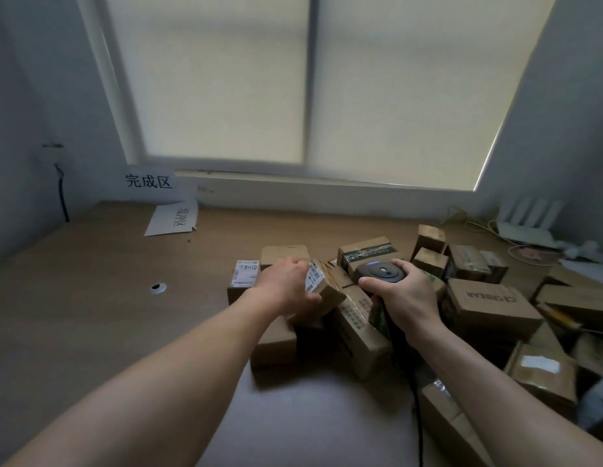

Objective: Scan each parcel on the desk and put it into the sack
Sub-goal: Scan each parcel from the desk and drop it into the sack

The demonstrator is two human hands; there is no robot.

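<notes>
Cardboard parcel (322,291), tilted with its label facing right toward the scanner (381,272), is gripped by left hand (286,288) fingers above the wooden bench (108,298); right hand (402,298) grips the scanner beneath a blinded window (293,89).

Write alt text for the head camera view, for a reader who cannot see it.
A person's left hand grips a small labelled parcel while the right hand holds a black corded scanner beside it. Both hands are above a heap of cardboard parcels on a wooden desk under a blind-covered window.
</notes>
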